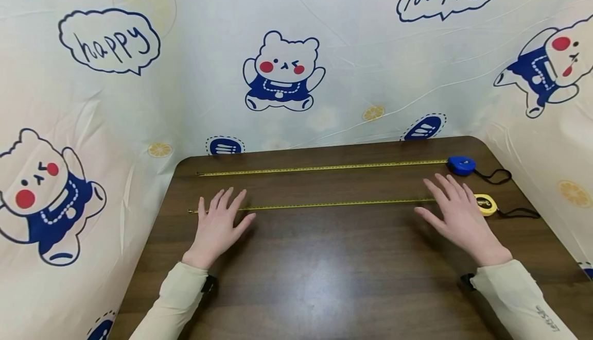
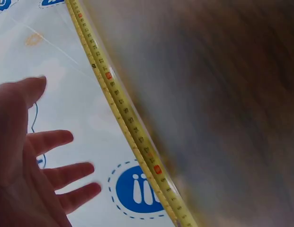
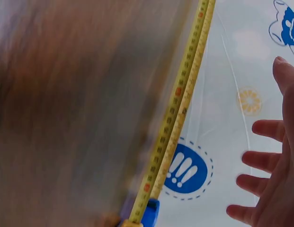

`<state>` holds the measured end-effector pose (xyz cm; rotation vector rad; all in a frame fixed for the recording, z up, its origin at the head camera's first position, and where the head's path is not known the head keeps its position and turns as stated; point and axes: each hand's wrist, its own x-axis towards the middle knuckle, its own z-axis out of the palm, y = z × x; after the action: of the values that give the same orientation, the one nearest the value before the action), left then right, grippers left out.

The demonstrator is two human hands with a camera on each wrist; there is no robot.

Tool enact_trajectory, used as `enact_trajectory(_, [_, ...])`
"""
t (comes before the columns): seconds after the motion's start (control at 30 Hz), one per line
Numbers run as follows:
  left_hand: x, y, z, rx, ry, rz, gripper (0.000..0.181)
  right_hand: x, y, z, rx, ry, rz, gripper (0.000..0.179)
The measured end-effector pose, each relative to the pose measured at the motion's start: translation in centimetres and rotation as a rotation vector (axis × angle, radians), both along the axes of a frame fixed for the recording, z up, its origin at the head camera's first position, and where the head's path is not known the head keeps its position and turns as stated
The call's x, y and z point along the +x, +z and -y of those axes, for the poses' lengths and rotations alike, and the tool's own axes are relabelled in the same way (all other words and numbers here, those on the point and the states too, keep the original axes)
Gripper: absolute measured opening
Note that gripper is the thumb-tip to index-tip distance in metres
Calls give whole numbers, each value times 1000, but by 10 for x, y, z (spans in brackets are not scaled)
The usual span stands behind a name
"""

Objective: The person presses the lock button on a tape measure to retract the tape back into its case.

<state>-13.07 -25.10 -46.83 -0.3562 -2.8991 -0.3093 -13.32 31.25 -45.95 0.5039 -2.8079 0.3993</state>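
Tabletop (image 1: pixel 315 257), lower half of head frame: dark wood grain, smooth, low sheen, pale glare at lower middle. Backdrop sheet (image 1: pixel 361 67), top and sides: thin, creased, faint shine, cloth or plastic unclear. Upper tape blade (image 1: pixel 319 168) and lower tape blade (image 1: pixel 333 205), mid-frame: smooth, metal-looking. Blue case (image 1: pixel 461 165), right: smooth plastic look. Left sleeve (image 1: pixel 178 288), lower left: matt cloth.

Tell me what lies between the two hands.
In the head view, the nearer tape measure's yellow blade runs across the gap between the left hand and the right hand, with brown tabletop beneath it.
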Motion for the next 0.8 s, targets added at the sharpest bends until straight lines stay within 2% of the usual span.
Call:
enact_trajectory(0.27, [-4,1,24,69,-1,-18,37,-3,7,-19,15,25,-31,60])
enact_trajectory(0.5, [-7,0,50,99,26,-29,28,-8,4,-43,46,43,-4,53])
enact_trajectory(0.8, [-14,-1,86,202,69,87,30,-17,0,-73,55,64,0,53])
